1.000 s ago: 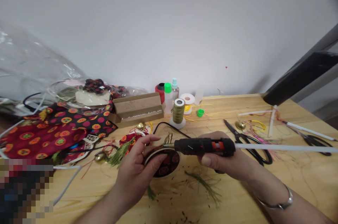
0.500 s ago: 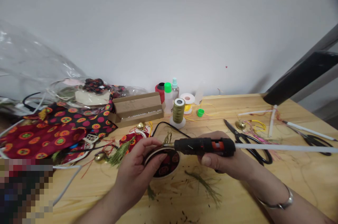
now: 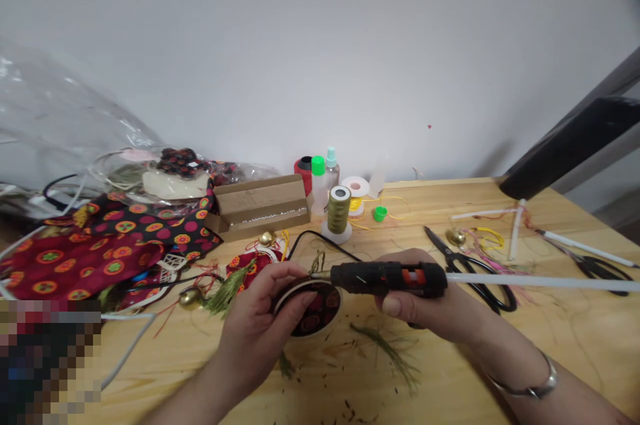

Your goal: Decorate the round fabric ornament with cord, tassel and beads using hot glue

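My left hand [image 3: 265,311] is closed on a round, fabric-covered disc [image 3: 320,311] with a pale rim and a dark red flower pattern. A small olive cord loop [image 3: 318,261] stands up at the disc's top edge. In my right hand [image 3: 420,301] is a black hot glue gun [image 3: 387,278], held level, with a long white glue stick [image 3: 540,281] out of its back. Its nozzle points left and meets the disc's top edge beside my left fingertips; whether glue is flowing I cannot tell. Olive tassel strands [image 3: 387,348] lie below the gun.
Patterned fabric [image 3: 90,258] and an open cardboard box [image 3: 263,208] are at the left. Behind the disc stand an olive thread spool [image 3: 339,211] and a green-capped bottle [image 3: 318,185]. Black scissors [image 3: 470,271] lie right, near a brass bell [image 3: 456,237]. Dark scraps dot the wooden table [image 3: 200,381].
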Tool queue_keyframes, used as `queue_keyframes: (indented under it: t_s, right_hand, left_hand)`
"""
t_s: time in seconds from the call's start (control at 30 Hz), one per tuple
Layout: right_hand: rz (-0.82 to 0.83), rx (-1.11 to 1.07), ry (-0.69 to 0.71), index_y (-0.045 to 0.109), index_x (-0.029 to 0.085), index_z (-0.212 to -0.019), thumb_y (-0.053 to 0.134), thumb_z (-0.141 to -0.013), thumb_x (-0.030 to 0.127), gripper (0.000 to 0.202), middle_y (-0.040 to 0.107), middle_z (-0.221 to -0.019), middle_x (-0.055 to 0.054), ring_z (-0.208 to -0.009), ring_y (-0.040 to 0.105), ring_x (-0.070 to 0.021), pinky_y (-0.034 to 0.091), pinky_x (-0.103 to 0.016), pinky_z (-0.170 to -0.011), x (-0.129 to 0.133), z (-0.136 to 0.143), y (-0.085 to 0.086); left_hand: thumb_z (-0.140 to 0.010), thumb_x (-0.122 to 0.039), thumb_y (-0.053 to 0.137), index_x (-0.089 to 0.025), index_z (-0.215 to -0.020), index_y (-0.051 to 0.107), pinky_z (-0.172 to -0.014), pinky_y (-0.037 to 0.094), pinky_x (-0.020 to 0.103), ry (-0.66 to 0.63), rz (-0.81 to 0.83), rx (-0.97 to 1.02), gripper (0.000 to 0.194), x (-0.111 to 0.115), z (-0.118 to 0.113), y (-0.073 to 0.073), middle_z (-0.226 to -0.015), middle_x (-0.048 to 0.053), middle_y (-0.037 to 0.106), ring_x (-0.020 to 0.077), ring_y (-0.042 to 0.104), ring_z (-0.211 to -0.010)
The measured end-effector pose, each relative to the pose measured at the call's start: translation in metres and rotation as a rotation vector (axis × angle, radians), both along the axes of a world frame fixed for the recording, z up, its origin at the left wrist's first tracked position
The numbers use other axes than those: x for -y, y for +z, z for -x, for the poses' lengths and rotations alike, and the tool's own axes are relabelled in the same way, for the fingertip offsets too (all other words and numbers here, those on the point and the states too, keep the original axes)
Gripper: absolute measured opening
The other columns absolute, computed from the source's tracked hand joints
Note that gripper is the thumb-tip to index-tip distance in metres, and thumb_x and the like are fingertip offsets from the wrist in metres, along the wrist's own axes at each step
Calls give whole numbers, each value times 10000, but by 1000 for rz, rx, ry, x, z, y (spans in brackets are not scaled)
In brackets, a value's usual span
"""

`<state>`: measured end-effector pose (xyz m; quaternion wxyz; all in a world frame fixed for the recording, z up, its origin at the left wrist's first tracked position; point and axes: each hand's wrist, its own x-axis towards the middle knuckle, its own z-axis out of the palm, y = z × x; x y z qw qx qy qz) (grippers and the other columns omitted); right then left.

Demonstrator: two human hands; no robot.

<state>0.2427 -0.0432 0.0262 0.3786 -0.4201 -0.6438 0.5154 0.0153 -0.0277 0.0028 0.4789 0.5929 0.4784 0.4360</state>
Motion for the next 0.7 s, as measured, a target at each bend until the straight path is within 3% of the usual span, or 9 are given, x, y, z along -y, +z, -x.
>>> queue_keyframes:
  t_s: [0.7]
  right_hand:
    - [-8, 3, 12, 593, 136, -690, 649, -773, 563, 439, 406, -568, 42, -522, 323, -75, 235, -211, -438, 0, 0, 1]
  left_hand:
    - [-779, -189, 636, -228, -906, 600, -646, 557, 205, -88, -111, -61, 138, -8, 10, -7, -786, -16, 738, 136, 703, -706]
